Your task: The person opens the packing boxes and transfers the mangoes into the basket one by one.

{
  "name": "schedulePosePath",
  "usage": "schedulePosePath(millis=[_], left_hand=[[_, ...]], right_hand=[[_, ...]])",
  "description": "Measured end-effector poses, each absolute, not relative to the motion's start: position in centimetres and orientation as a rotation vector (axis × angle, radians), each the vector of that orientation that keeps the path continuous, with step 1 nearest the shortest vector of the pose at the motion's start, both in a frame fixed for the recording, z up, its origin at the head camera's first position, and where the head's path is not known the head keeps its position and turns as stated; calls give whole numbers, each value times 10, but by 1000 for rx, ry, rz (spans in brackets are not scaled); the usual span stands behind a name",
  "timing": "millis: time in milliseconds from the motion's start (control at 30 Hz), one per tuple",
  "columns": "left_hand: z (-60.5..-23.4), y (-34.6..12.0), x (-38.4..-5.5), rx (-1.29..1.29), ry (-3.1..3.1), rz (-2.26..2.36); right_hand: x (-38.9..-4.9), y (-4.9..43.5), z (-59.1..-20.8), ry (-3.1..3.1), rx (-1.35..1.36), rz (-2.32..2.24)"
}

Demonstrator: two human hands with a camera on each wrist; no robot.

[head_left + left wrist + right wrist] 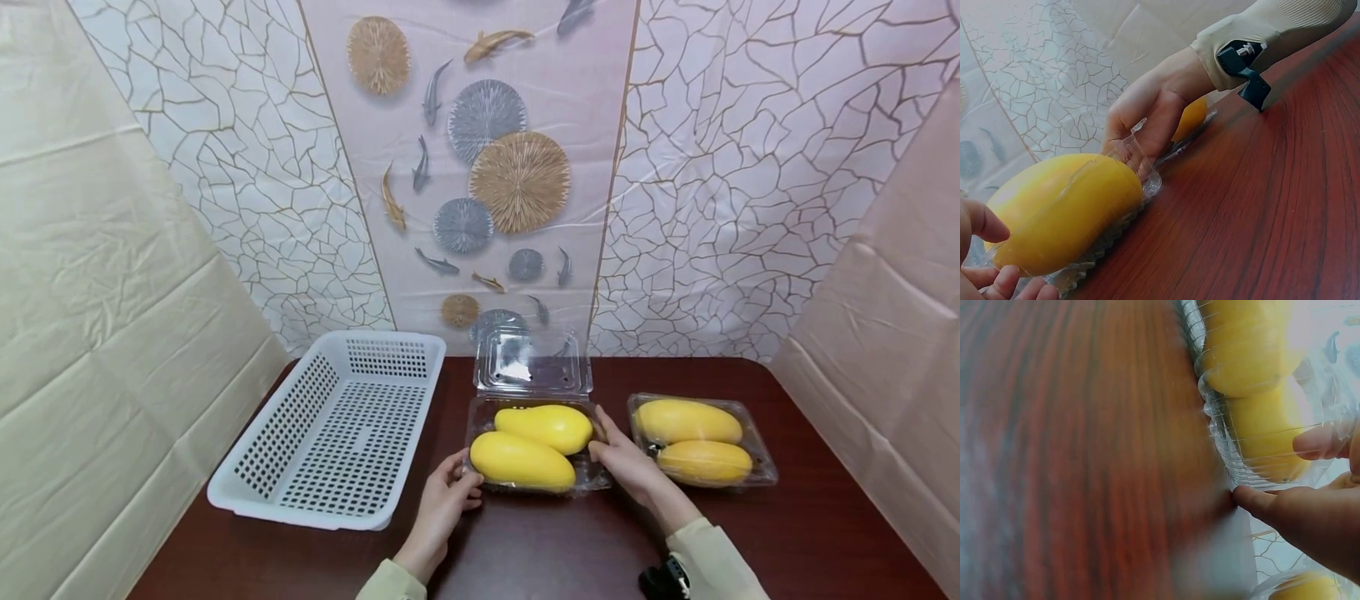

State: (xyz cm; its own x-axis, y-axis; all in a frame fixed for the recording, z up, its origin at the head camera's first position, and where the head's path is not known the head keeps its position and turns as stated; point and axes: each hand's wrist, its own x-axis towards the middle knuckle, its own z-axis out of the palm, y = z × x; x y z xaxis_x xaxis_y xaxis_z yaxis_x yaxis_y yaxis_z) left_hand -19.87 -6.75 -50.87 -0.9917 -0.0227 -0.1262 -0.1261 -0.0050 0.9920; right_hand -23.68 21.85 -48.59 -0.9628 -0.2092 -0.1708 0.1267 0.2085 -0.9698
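An open clear plastic clamshell box [603, 482] holds two yellow mangoes [522, 461], lying side by side. Its transparent lid [532, 360] stands raised at the back. At the box's left front corner, my left hand [442, 508] grips the edge with thumb and fingers. My right hand [630, 462] holds the right side; in the right wrist view its thumb [1316, 442] is over the rim and a finger is beneath the base. From the left wrist view, the nearer mango [1072, 206] sits between the two hands.
To the left stands a white perforated plastic basket [405, 467]. On the right lies another clear box [763, 467] with two yellow mangoes [705, 461] under its lid. All rest on a dark red-brown wooden table [540, 550], with patterned cloth [697, 208] hung behind.
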Motion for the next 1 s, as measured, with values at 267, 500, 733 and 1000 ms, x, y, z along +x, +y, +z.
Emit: schedulePosePath(millis=[267, 500, 733, 1000], left_hand=[[-499, -75, -203, -81, 2079, 2254], [-493, -77, -208, -81, 2283, 2212], [-483, -72, -207, 86, 2513, 2089], [-470, -67, -212, 371, 2753, 1796]], right_hand=[[-236, 218, -486, 2173, -55, -1891], [-234, 219, -487, 2149, -51, -1892], [-234, 220, -489, 2137, -59, -1904], [-231, 220, -487, 2095, -67, -1935]])
